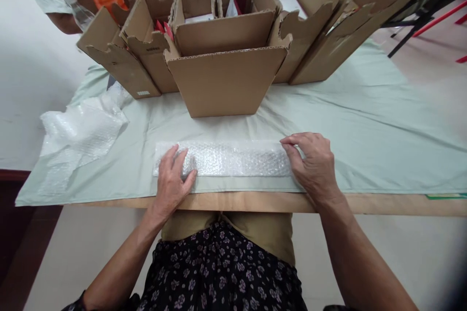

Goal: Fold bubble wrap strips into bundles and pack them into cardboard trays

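Note:
A long, narrow strip of clear bubble wrap lies flat along the near edge of the cloth-covered table. On its left end rests my left hand, fingers spread and palm down. At the strip's far right corner my right hand pinches the edge between thumb and forefinger. Whether the strip is one layer or folded over is hard to see.
Several open cardboard boxes stand in a row behind the strip, with papers and red items in some. Crumpled bubble wrap lies at the left. A pale green cloth covers the wooden table. Another person's arm shows at upper left.

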A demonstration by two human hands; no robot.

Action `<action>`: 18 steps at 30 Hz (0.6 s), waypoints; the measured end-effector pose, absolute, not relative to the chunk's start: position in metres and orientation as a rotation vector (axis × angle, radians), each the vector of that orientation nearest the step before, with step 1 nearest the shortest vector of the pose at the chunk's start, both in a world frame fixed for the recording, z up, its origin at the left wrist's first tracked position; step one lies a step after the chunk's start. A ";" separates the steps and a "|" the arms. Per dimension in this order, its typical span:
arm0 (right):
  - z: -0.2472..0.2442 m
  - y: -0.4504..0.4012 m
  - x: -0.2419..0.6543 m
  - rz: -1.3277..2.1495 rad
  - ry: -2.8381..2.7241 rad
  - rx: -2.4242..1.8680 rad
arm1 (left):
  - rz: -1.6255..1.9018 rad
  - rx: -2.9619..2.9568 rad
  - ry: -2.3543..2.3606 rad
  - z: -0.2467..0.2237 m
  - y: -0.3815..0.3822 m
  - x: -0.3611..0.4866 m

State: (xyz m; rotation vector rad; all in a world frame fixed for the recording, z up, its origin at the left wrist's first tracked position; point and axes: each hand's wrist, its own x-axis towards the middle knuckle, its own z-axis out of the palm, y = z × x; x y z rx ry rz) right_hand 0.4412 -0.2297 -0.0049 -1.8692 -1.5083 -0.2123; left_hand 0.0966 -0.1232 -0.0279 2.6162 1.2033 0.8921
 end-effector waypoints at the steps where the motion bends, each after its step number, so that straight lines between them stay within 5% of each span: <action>1: 0.001 -0.233 0.438 -0.208 -1.527 -1.827 | 0.927 2.634 1.205 -0.025 -0.122 0.097; 12: 0.038 -0.262 0.418 0.216 -1.413 -1.711 | 0.494 2.806 0.998 0.012 -0.071 0.104; 18: 0.046 -0.224 0.445 -0.001 -1.311 -1.652 | 0.607 2.804 1.149 0.044 -0.037 0.112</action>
